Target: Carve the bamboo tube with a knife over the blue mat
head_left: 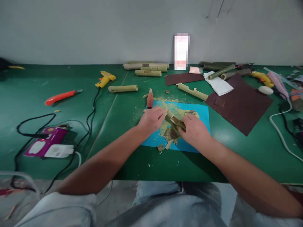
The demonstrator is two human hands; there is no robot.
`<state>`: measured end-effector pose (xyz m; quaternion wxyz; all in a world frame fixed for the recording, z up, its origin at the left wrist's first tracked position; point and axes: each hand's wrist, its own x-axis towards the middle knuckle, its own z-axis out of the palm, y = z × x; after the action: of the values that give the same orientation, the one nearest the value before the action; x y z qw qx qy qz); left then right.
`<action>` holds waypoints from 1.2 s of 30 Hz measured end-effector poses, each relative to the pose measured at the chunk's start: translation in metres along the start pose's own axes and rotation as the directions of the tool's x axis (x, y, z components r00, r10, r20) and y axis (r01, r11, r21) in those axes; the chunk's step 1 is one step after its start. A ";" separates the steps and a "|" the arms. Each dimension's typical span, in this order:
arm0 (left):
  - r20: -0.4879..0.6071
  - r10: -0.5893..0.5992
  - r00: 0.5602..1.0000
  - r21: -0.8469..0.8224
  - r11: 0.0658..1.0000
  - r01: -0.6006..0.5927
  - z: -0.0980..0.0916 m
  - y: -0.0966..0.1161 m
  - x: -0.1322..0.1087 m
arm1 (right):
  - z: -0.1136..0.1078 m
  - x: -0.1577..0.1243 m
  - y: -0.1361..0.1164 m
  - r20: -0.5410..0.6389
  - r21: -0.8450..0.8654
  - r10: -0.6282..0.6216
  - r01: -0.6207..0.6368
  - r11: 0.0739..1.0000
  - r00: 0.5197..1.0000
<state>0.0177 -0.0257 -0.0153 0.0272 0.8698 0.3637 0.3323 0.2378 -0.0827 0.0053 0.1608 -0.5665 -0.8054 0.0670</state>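
A short bamboo tube point(169, 116) with a cut-out in its wall lies tilted over the blue sheet point(203, 118). My right hand point(194, 128) is closed around its near right part. Beside its far left end is my left hand point(152, 119), fingers pressed together; whatever they pinch is too small to make out. Bamboo shavings and dust point(170, 135) are heaped below the tube and scattered across the sheet. Just beyond my left hand lies a chisel-like tool with a red handle point(150, 100).
Several cut bamboo tubes point(148, 73) lie along the wall. To the right are brown sandpaper point(246, 107), a white cloth point(219, 84) and a notched bamboo piece point(193, 92). A red cutter point(61, 97), yellow glue gun point(104, 80), purple power strip point(48, 142) and cords occupy the left.
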 end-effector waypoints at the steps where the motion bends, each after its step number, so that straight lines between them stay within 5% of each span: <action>1: 0.009 0.005 1.000 0.003 1.000 -0.006 0.000 0.000 0.000 | 0.000 0.000 0.000 0.002 -0.002 -0.002 0.002 1.000 1.000; 8: 0.032 -0.057 0.998 -0.016 0.998 0.057 -0.001 -0.002 0.003 | -0.003 0.000 -0.002 0.040 -0.033 0.030 -0.029 0.999 0.999; 21: 0.156 0.021 0.988 0.043 0.999 -0.028 0.001 0.019 -0.003 | -0.003 0.001 -0.005 0.071 -0.056 0.041 -0.037 0.998 0.997; 36: 0.139 0.031 0.990 0.075 0.996 -0.042 -0.002 0.025 0.004 | -0.006 -0.001 -0.006 0.047 -0.093 0.045 -0.040 0.995 0.998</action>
<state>0.0336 -0.0424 -0.0040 0.0124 0.8976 0.3577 0.2574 0.2344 -0.0862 0.0125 0.1134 -0.5886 -0.7990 0.0472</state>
